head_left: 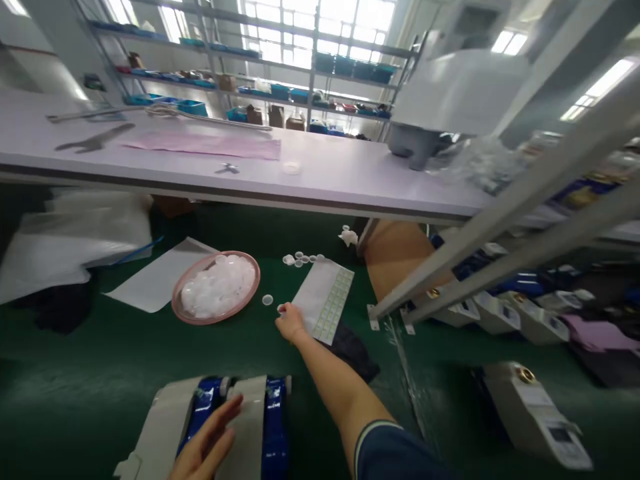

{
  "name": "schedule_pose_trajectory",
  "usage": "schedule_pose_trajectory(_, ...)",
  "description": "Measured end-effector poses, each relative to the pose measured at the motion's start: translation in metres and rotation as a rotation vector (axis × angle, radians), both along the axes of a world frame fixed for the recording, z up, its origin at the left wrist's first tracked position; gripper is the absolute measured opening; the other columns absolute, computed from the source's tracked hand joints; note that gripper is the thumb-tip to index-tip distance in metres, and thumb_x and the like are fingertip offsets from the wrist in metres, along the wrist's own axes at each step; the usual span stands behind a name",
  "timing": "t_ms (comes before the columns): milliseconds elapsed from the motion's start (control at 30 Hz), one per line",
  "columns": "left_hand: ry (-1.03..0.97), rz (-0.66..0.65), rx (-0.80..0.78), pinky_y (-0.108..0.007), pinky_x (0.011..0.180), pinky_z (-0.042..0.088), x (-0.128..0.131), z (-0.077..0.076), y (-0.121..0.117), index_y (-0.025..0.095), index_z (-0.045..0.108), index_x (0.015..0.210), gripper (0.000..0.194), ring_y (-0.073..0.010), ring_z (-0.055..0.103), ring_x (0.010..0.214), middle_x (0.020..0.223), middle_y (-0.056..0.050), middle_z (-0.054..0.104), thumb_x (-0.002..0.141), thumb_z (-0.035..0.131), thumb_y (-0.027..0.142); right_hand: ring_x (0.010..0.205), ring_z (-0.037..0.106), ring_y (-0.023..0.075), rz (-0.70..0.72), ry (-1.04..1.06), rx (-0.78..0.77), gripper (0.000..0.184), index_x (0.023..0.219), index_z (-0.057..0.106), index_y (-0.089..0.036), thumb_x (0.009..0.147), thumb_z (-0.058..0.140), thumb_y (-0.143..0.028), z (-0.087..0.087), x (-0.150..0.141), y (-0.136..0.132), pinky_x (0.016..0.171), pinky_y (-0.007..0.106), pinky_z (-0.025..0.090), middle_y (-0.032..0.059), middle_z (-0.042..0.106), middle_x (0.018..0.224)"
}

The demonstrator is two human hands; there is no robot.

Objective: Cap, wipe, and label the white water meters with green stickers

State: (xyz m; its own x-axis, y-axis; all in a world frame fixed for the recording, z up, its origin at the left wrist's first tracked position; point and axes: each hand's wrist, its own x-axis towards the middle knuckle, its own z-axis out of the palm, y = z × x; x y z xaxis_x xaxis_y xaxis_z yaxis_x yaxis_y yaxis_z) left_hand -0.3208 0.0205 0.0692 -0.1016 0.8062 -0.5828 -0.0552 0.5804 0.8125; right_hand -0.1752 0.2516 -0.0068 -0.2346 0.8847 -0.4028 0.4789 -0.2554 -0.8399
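My right hand (291,324) reaches forward over the green work surface, its fingertips pinched around what looks like a small white round cap, mostly hidden by the fingers. Just left of it lies another white round cap (267,300). A white sheet with rows of pale green stickers (334,303) is beside the hand, on its right. My left hand (207,443), fingers apart and holding nothing, hovers over two grey and blue meter-like devices (243,417) at the near edge. A pink oval dish (183,315) full of translucent white pieces (220,285) stands farther left.
Several white caps (305,259) lie behind the sticker sheet. White paper (163,277) sits partly under the dish. A raised white shelf (345,170) crosses behind, bearing a wrench (95,139) and pink cloth (205,144). Slanted metal posts (480,240) and more grey devices (537,413) are at right.
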Motion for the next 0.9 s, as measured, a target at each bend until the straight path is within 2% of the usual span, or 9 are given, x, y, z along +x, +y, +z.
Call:
schedule_pose_trajectory(133,-0.086,0.207,0.105,-0.054,0.108,0.032,0.069,0.002,0.031,0.032,0.034,0.14,0.081,-0.0334,0.038,0.131,0.148,-0.008,0.034,0.072,0.063,0.064,0.069,0.052,0.0154,-0.035,0.414,-0.297,0.018,0.085,0.048,-0.021,0.068,0.052,-0.025,0.032,0.048,-0.061,0.064,0.032,0.046,-0.0005,0.052,0.072)
schedule_pose_trajectory(200,-0.128,0.184,0.124,-0.053,0.108,0.033,0.115,-0.003,0.039,0.032,0.032,0.141,0.078,-0.0322,0.037,0.131,0.147,-0.008,0.034,0.075,0.06,0.063,0.056,0.049,0.0126,-0.014,0.583,-0.406,0.02,0.08,0.047,-0.021,0.063,0.055,-0.028,0.046,0.086,-0.1,0.054,0.028,0.043,-0.0034,0.049,0.063)
schedule_pose_trajectory(267,-0.113,0.046,0.185,-0.049,0.112,0.027,0.167,-0.012,0.039,0.026,0.042,0.137,0.073,-0.0302,0.037,0.132,0.143,-0.008,0.041,0.076,0.06,0.063,0.053,0.048,0.0099,-0.115,0.745,-0.48,0.022,0.077,0.047,-0.021,0.059,0.058,-0.028,0.054,0.13,-0.138,0.05,0.023,0.04,-0.0049,0.05,0.061)
schedule_pose_trajectory(433,0.12,-0.414,0.485,-0.047,0.117,0.016,0.297,-0.032,0.021,0.024,0.054,0.128,0.048,-0.0263,0.026,0.138,0.15,-0.006,0.029,0.089,0.044,0.05,0.06,0.057,0.0073,-0.929,1.244,-0.643,0.023,0.075,0.058,-0.017,0.061,0.072,-0.028,0.06,0.246,-0.199,0.058,0.017,0.045,-0.004,0.059,0.063)
schedule_pose_trajectory(533,0.266,-0.696,0.56,-0.049,0.117,0.011,0.358,-0.032,0.015,0.028,0.044,0.137,0.046,-0.0253,0.014,0.142,0.155,-0.003,0.013,0.092,0.039,0.037,0.077,0.064,0.0128,-1.032,1.332,-0.549,0.029,0.084,0.065,-0.015,0.067,0.074,-0.037,0.065,0.313,-0.223,0.07,0.022,0.05,0.0028,0.069,0.08)
schedule_pose_trajectory(633,0.141,-0.999,0.597,-0.045,0.118,0.005,0.411,-0.027,0.021,0.026,0.024,0.146,0.063,-0.0228,0.005,0.143,0.156,-0.002,0.005,0.087,0.047,0.03,0.08,0.066,0.0143,-1.071,1.29,-0.363,0.044,0.103,0.064,-0.017,0.064,0.079,-0.033,0.069,0.377,-0.248,0.071,0.025,0.052,0.0034,0.071,0.091)
schedule_pose_trajectory(700,-0.059,-1.055,0.52,-0.042,0.118,0.006,0.452,-0.025,0.033,0.02,0.011,0.148,0.077,-0.0221,0.006,0.143,0.156,-0.006,0.004,0.084,0.052,0.034,0.073,0.065,0.0123,-1.191,1.211,-0.275,0.049,0.104,0.062,-0.02,0.06,0.082,-0.029,0.069,0.418,-0.267,0.066,0.023,0.053,0.0006,0.07,0.086)
schedule_pose_trajectory(767,-0.204,-0.912,0.299,-0.04,0.117,0.011,0.499,-0.026,0.049,0.014,0.006,0.148,0.087,-0.0229,0.011,0.142,0.155,-0.012,0.005,0.082,0.056,0.042,0.069,0.065,0.0111,-1.326,1.139,-0.209,0.047,0.1,0.062,-0.022,0.058,0.084,-0.029,0.067,0.455,-0.285,0.062,0.022,0.053,-0.0023,0.07,0.083)
schedule_pose_trajectory(900,-0.26,-0.673,-0.135,-0.051,0.112,0.019,0.59,-0.04,0.081,0.012,0.036,0.137,0.081,-0.0334,0.025,0.137,0.147,-0.02,0.029,0.075,0.062,0.057,0.069,0.066,0.01,-1.486,1.084,-0.1,0.042,0.096,0.063,-0.026,0.06,0.083,-0.033,0.055,0.516,-0.32,0.059,0.021,0.055,-0.004,0.07,0.088)
